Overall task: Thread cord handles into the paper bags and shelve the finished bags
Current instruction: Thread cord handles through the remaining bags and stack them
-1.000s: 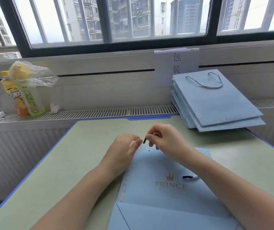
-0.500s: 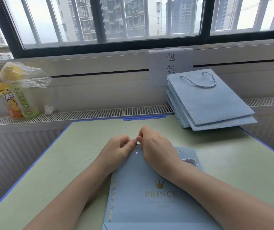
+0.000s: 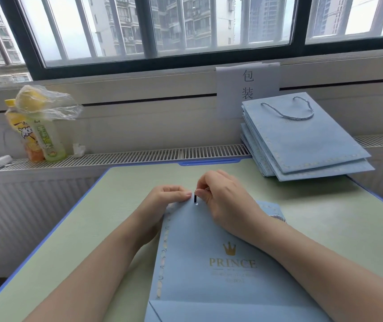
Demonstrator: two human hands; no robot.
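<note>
On the pale green surface (image 3: pixel 69 228) with its blue edging, seen from my head camera, I have a flat light-blue paper bag (image 3: pixel 209 275) lying in front of me, gold crown and "PRINCE" lettering facing up, its open top edge pointing away towards the window. My right hand (image 3: pixel 227 201) sits at that top edge, thumb and forefinger pinched narrow on the black tip of the cord (image 3: pixel 195 198), which stands upright directly over a small punched hole (image 3: pixel 196 204) in the bag. My left hand (image 3: pixel 167 201) is just beside it, fingers curled and pressing down on the bag's top-left corner, fingertips nearly meeting the cord tip. A bit of blue-grey twisted cord (image 3: pixel 277 217) peeks out behind my right wrist, at the bag's right edge.

Further back on the right, a stack of finished light-blue bags (image 3: pixel 302 145) leans across the surface's far corner and the radiator grille (image 3: pixel 162 154), the top one showing a looped rope handle (image 3: pixel 288 110). Behind the stack, a white paper sign (image 3: pixel 232 89) with two printed characters is stuck to the wall. Over on the left of the grille stand an orange drink bottle (image 3: pixel 21 135) and a green one (image 3: pixel 49 140), touching each other, with a crumpled clear plastic bag (image 3: pixel 46 103) draped over their tops. A small white adapter (image 3: pixel 1 161) lies at the far left.
</note>
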